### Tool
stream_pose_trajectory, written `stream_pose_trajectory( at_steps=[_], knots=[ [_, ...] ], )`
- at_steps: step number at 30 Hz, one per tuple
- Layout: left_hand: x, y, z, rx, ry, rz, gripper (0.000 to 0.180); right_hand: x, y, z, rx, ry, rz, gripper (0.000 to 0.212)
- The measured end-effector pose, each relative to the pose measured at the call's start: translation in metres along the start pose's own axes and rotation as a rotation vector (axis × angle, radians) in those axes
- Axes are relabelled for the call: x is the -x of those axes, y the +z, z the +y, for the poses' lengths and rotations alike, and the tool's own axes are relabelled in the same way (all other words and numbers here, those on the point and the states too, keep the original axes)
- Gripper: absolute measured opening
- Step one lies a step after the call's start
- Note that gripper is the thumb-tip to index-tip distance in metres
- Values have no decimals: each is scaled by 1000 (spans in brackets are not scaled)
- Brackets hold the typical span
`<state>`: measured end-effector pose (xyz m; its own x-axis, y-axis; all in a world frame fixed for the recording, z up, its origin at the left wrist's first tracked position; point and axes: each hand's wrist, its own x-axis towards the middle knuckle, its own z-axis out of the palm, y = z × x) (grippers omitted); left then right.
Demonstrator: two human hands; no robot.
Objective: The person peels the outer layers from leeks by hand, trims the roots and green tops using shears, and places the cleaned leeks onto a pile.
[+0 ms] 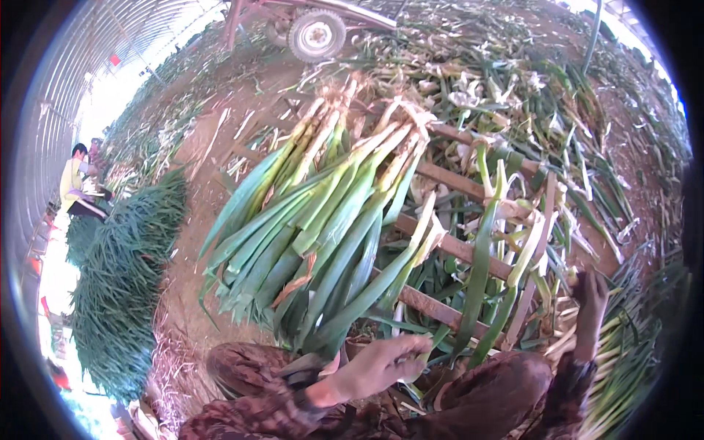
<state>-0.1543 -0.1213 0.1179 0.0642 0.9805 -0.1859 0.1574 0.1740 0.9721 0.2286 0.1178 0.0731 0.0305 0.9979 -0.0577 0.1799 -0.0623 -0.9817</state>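
Note:
My left hand, in a pale glove, is held over my lap with its fingers loosely stretched to the right. Nothing shows between them. Off to the right, my gloved right hand reaches up beside a pile of leeks; its fingers are smeared and I cannot make out their grip. In front of me lies a large bunch of leeks, roots pointing away and green leaves toward me. Loose leaves are strewn across a slatted wooden frame right of the bunch.
A tall heap of green leeks stands on the left. Beyond it, a person in a light top sits. A wheeled cart is at the back. Stripped leaves litter the ground at the far right.

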Motion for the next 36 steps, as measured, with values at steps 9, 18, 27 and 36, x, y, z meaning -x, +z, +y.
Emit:
stream_pose_trajectory(
  at_steps=[9,18,27,36],
  knots=[
    [11,-259,65,-874,-41,518,42,-20,300,-134,485,-101,-732,32],
    [-148,-294,-94,-1396,-215,452,89,75,483,31,-375,479,-446,48],
    [-189,-240,-93,-742,-299,300,90,55,438,53,-667,532,-499,32],
    [-130,-61,-119,97,100,113,79,119,246,21,-186,344,-178,34]
  ],
)
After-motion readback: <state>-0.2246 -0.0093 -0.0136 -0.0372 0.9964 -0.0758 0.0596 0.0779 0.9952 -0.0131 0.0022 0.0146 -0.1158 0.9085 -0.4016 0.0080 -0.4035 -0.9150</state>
